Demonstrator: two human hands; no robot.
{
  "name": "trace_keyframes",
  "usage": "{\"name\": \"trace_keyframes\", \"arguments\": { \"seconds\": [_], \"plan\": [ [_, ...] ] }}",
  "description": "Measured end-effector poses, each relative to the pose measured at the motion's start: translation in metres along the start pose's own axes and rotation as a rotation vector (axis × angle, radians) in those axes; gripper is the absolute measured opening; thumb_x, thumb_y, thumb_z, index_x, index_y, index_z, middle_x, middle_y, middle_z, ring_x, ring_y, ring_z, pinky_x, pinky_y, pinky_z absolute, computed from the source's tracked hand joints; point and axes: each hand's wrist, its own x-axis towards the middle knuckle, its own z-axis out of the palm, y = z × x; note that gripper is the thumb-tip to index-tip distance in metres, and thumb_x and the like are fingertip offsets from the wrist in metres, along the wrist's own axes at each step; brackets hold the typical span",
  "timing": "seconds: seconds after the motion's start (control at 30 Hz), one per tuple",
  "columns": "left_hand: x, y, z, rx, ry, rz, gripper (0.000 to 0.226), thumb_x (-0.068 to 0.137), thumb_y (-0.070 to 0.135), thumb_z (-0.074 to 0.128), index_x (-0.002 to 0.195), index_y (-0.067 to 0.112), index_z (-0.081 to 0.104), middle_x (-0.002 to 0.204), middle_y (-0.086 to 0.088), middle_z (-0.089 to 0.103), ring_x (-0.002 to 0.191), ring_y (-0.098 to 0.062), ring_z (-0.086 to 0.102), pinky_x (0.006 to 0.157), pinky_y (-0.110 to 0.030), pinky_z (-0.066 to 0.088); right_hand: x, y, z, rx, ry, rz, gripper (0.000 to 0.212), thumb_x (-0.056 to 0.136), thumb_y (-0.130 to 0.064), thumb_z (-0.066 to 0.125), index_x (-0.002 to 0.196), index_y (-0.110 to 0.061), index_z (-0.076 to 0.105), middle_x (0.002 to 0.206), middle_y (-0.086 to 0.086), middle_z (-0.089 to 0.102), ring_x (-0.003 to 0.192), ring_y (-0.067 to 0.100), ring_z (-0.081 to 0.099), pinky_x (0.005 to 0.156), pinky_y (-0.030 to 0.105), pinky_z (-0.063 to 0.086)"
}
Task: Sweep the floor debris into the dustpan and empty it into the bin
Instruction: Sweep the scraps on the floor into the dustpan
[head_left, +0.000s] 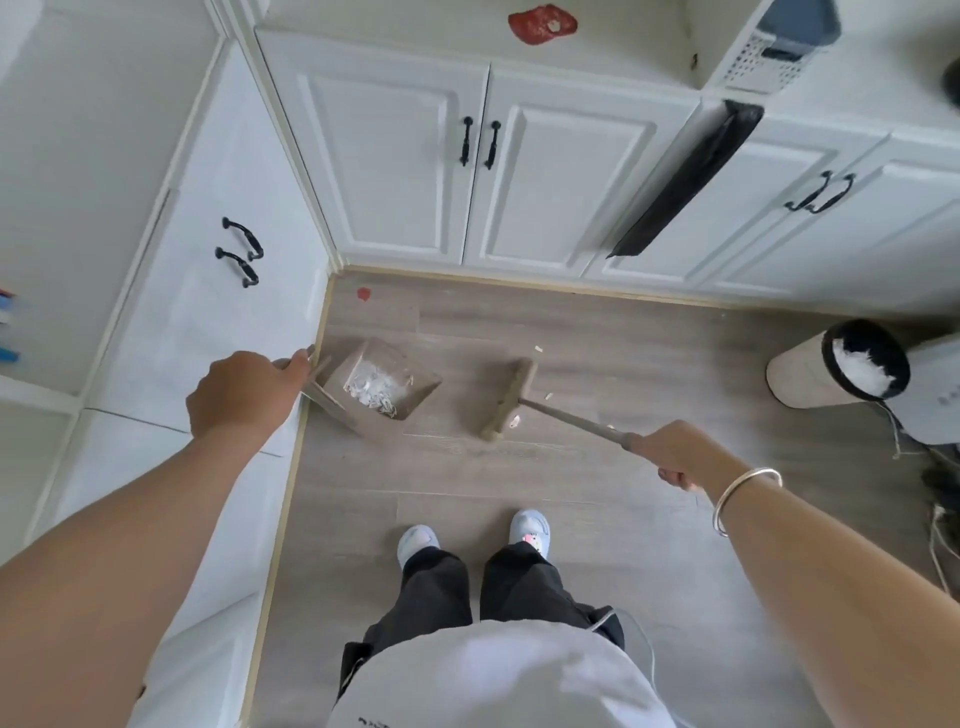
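A grey dustpan (415, 392) stands on the wood floor near the left cabinets, with white paper scraps (374, 389) piled inside. My left hand (244, 389) grips its upright handle. My right hand (675, 454) grips the metal handle of a broom (509, 400), whose brush head rests on the floor just right of the dustpan. A few small white bits (538, 349) lie on the floor around the brush. A round bin (810, 379) with a black liner and white paper inside stands at the right.
White cabinets (467, 171) with black handles line the far wall and the left side. A red spot (364, 294) marks the floor in the corner. My feet (530, 530) in light slippers stand near the middle. Cables (940, 519) lie at the right edge.
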Motion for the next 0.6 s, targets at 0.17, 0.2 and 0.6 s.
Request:
{"name": "trace_keyframes", "arguments": {
  "seconds": [0.17,0.2,0.6],
  "plan": [
    [-0.009,0.016,0.004,0.0,-0.014,0.045,0.063,0.086,0.061,0.044,0.056,0.006,0.055,0.06,-0.011,0.057,0.058,-0.029,0.052,0.058,-0.032,0.038,-0.005,0.009,0.008,0.068,0.011,-0.057,0.046,0.083,-0.049,0.058,0.058,-0.012,0.045,0.039,0.006,0.039,0.036,0.018,0.035,0.042,0.019,0.026],
    [-0.01,0.017,0.003,0.002,-0.007,0.043,0.064,0.086,0.061,0.044,0.056,0.006,0.055,0.06,-0.011,0.056,0.057,-0.029,0.051,0.058,-0.032,0.037,-0.002,0.008,0.016,0.072,0.001,-0.08,0.045,0.085,-0.049,0.056,0.062,-0.011,0.05,0.042,0.007,0.041,0.036,0.019,0.036,0.042,0.019,0.028],
    [-0.036,0.061,0.007,0.072,0.016,0.068,0.064,0.086,0.062,0.043,0.056,0.007,0.057,0.061,-0.011,0.058,0.056,-0.028,0.051,0.057,-0.032,0.037,0.034,0.057,0.024,0.085,0.003,0.026,0.037,0.088,-0.034,0.055,0.061,-0.011,0.046,0.037,0.002,0.042,0.035,0.016,0.039,0.039,0.015,0.028]
  ]
}}
